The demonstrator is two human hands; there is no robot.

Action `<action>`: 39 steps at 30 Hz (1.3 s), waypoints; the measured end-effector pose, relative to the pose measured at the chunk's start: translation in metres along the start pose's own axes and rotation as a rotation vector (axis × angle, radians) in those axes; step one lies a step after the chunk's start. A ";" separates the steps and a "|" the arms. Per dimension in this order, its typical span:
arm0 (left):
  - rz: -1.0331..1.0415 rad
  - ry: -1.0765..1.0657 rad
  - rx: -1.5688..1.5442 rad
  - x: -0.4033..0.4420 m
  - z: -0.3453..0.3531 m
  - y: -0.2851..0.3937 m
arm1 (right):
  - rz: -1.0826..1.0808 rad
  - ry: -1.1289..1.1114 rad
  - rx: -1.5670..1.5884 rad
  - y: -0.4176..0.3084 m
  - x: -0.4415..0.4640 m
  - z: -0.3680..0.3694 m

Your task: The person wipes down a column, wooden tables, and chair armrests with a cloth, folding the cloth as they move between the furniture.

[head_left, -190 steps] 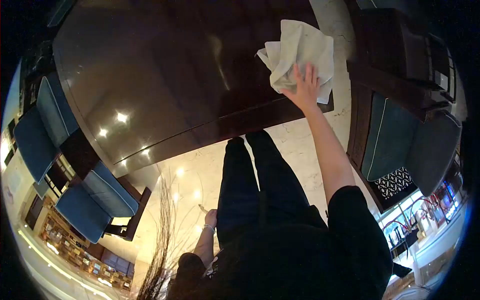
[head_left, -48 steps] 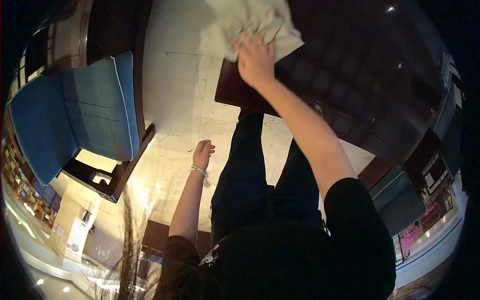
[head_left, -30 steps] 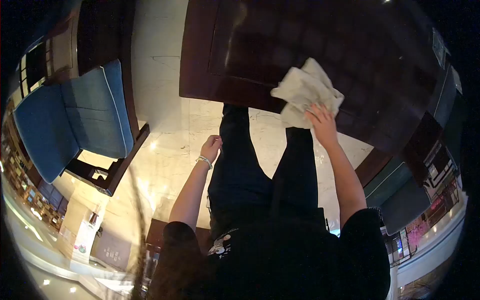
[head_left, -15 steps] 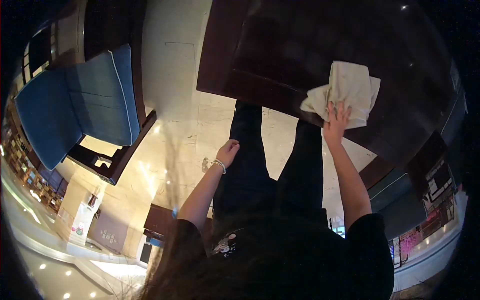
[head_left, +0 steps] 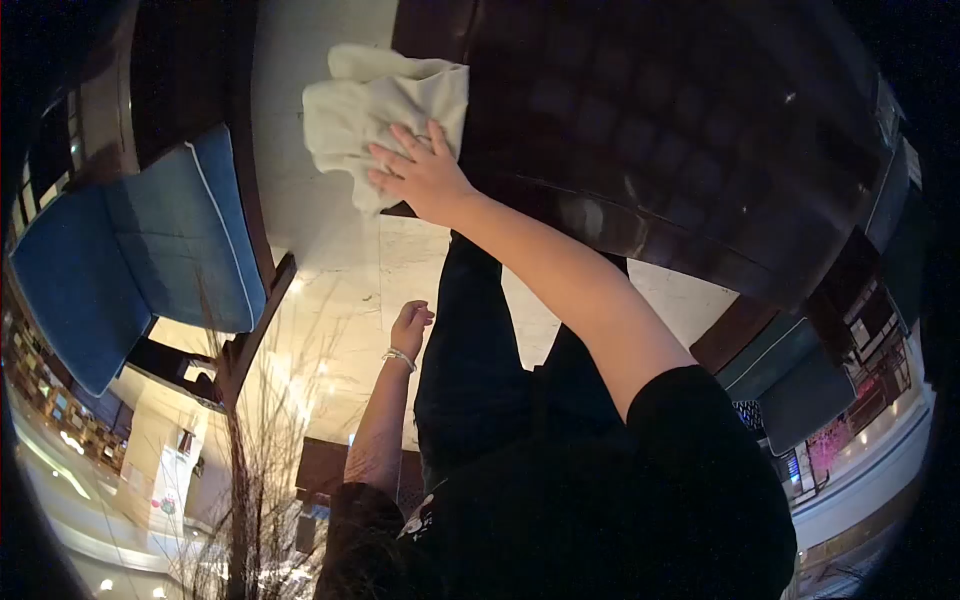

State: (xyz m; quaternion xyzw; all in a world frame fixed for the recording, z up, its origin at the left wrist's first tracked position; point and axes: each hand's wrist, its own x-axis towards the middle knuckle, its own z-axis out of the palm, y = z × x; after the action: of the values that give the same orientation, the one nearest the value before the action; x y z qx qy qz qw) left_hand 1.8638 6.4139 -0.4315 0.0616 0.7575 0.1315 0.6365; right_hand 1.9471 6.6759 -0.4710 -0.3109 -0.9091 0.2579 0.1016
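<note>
A cream cloth (head_left: 350, 115) lies bunched at the left corner of the dark glossy tabletop (head_left: 640, 130), partly hanging past its edge. My right hand (head_left: 425, 180) rests flat on the cloth, fingers spread, with the arm reaching across my body. Beside my dark trouser leg hangs my left hand (head_left: 411, 326), apart from the table. Its fingers are loosely curled and slightly apart, holding nothing, and a light bracelet (head_left: 399, 358) circles that wrist.
On the left stands a blue upholstered chair (head_left: 185, 240) with a dark wooden frame. Another dark seat (head_left: 805, 400) is at the right. Pale marble-like floor (head_left: 340, 290) shows between the chair and my legs. Strands of hair cross the lower left.
My right hand has swept the cloth leftward across the tabletop, from the right side to the left corner. My left hand has dropped slightly left and its fingers have loosened. The view has shifted a little.
</note>
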 end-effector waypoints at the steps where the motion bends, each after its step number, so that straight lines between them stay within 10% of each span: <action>1: -0.009 0.003 -0.030 -0.002 0.004 0.003 | -0.045 0.003 0.021 0.003 -0.008 0.000; 18: -0.004 -0.102 0.305 0.023 0.093 0.006 | 0.516 -0.132 -0.017 0.143 -0.368 -0.142; 39: -0.142 -0.028 0.114 0.013 0.046 0.012 | 0.539 0.044 -0.060 0.202 -0.044 -0.190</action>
State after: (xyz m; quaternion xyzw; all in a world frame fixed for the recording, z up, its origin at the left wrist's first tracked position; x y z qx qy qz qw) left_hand 1.9054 6.4343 -0.4472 0.0456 0.7574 0.0415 0.6501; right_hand 2.1507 6.8613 -0.4186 -0.5502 -0.7982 0.2419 0.0395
